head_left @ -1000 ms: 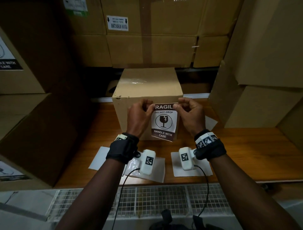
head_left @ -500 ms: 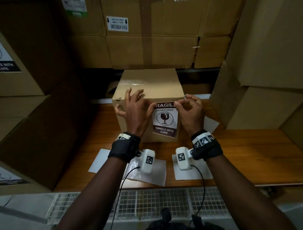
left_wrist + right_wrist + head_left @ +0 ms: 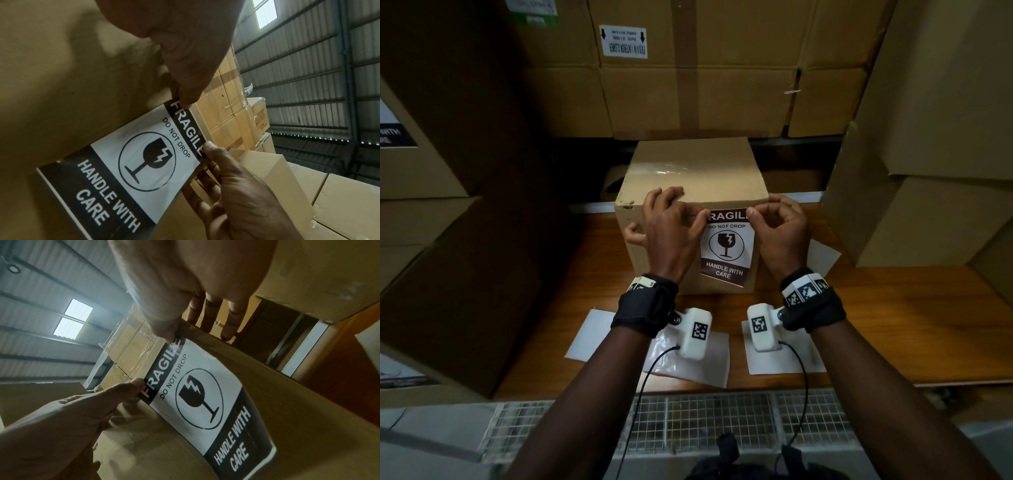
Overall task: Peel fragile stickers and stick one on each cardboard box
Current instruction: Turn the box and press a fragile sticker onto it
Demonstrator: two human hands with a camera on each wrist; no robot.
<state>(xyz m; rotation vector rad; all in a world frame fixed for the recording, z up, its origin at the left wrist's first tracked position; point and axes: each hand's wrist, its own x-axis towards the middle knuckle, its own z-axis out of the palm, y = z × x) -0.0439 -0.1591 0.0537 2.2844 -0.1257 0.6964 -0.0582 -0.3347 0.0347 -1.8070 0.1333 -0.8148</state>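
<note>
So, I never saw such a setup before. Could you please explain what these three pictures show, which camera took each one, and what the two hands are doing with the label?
No machine works here: a person uses bare hands, with a small camera strapped to each wrist and one on the head.

The head view looks down at a wooden table. On it stands a cardboard box, and near the wrists lie white backing sheets.

The other two pictures come from the wrist cameras and look along each hand, so they appear tilted.

The left hand has its fingers over the box's top edge and its thumb on the top left corner of the fragile sticker. The right hand pinches the top right corner. The sticker lies against the box's front face; its lower edge seems not yet pressed flat.

More cardboard boxes are stacked around.
</note>
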